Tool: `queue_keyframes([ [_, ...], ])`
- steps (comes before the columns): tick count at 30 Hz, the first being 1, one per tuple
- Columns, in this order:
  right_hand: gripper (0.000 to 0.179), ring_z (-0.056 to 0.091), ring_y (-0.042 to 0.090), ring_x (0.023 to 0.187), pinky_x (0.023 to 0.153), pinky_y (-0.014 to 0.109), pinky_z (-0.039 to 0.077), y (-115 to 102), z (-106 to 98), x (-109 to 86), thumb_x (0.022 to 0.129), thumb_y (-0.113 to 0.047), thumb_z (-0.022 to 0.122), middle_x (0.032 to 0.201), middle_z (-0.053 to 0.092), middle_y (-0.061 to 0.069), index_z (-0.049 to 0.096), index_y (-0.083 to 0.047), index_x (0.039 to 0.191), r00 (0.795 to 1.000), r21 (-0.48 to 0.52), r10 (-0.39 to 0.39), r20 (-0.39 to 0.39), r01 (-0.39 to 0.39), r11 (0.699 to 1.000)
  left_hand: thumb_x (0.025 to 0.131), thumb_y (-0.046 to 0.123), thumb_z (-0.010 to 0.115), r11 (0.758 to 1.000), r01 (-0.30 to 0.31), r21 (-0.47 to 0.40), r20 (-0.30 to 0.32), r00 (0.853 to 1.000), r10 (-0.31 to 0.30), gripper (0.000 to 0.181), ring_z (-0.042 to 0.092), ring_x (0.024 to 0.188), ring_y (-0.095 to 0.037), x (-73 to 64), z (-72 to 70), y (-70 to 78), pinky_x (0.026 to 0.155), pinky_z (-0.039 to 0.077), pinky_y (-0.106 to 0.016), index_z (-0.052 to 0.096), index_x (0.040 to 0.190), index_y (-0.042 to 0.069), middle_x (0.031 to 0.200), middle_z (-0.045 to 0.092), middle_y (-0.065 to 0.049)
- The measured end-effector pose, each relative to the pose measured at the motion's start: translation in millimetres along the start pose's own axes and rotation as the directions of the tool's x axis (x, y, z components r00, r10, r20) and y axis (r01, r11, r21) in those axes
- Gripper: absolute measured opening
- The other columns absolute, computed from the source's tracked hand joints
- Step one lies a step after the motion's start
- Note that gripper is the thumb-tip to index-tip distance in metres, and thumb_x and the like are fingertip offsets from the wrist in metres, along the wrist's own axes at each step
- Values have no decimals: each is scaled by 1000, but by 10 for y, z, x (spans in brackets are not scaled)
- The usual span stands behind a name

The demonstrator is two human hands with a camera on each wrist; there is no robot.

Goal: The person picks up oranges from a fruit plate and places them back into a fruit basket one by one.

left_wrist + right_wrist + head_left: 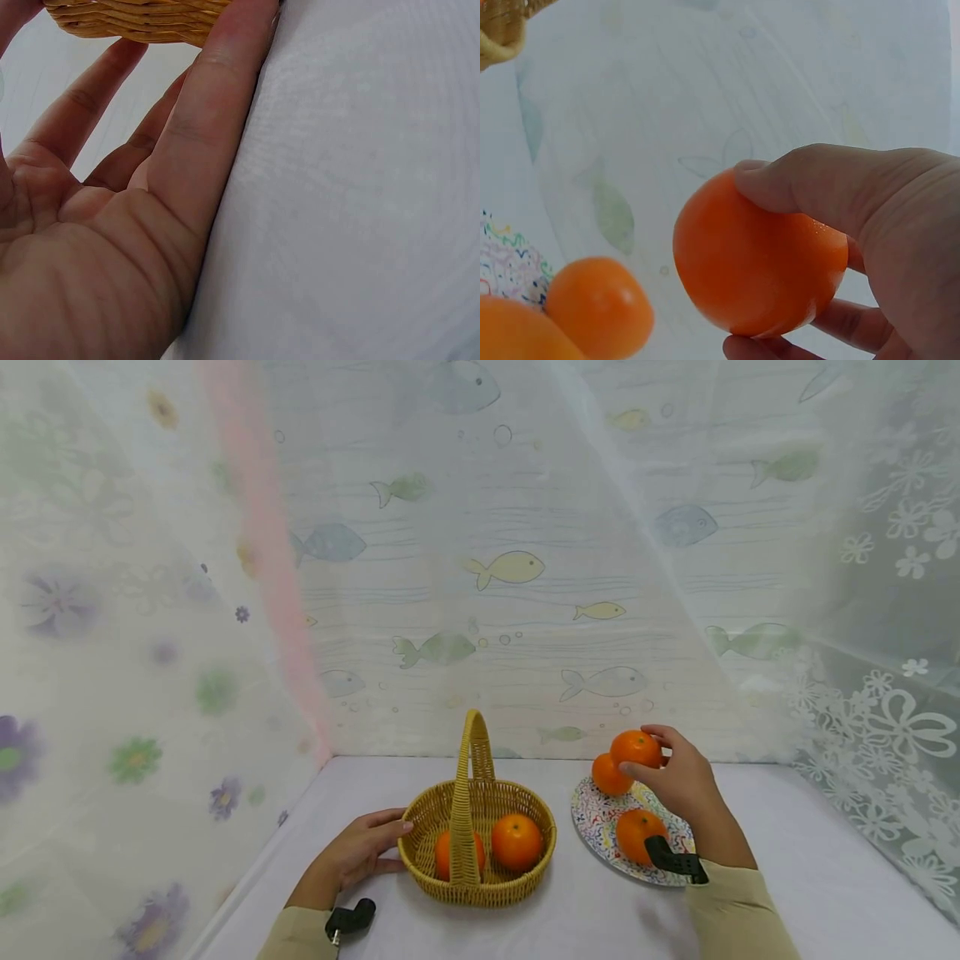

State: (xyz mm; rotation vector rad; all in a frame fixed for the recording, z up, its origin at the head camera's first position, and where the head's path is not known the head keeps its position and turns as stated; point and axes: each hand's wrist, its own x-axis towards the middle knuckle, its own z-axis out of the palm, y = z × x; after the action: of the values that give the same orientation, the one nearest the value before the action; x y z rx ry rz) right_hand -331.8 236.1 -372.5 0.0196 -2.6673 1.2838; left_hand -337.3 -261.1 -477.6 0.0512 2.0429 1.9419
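Note:
My right hand [686,781] holds an orange [636,749] between thumb and fingers, up over the back of the patterned plate [592,835]. Close up in the right wrist view, the thumb presses on this smooth orange [757,255] and the fingers reach under it. Two more oranges lie on the plate, one at the back [611,775] and one in front [637,835]. A yellow wicker basket [495,893] with a tall handle contains two oranges, one [517,842] beside the handle and one [442,856] partly behind it. My left hand [363,847] touches the basket's left side with mostly straight fingers.
The basket and plate stand side by side on a table covered in white cloth [592,918]. A pale curtain with printed fish [510,568] hangs behind the table. Flowered sheets hang at the left [135,760] and right [907,727].

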Motion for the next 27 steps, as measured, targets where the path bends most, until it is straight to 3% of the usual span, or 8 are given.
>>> queue_keyframes([
  [14,83,58,42,126,90,49,63,-340,155,1,88,-54,79,155,47,19,43,-20,155,988,24,-148,37,147,989,99,36,71,1000,-5,1,8,1000,5,70,66,121,-25,13,-13,-18,91,61,-52,44,155,3,150,56,-17],
  [22,77,64,36,118,75,37,63,-613,357,-20,86,-51,82,148,53,15,48,-24,150,974,90,-205,95,197,976,99,35,72,1000,-6,-3,-3,1000,6,70,65,123,-26,10,-5,3,91,61,-54,45,154,3,151,55,-18],
  [27,75,65,33,116,79,38,63,-758,480,-83,85,-52,82,146,56,12,51,-25,148,970,115,-226,94,215,970,99,34,72,1000,-1,-12,1,1000,1,70,65,123,-26,1,-1,2,92,61,-54,45,154,2,151,55,-18],
])
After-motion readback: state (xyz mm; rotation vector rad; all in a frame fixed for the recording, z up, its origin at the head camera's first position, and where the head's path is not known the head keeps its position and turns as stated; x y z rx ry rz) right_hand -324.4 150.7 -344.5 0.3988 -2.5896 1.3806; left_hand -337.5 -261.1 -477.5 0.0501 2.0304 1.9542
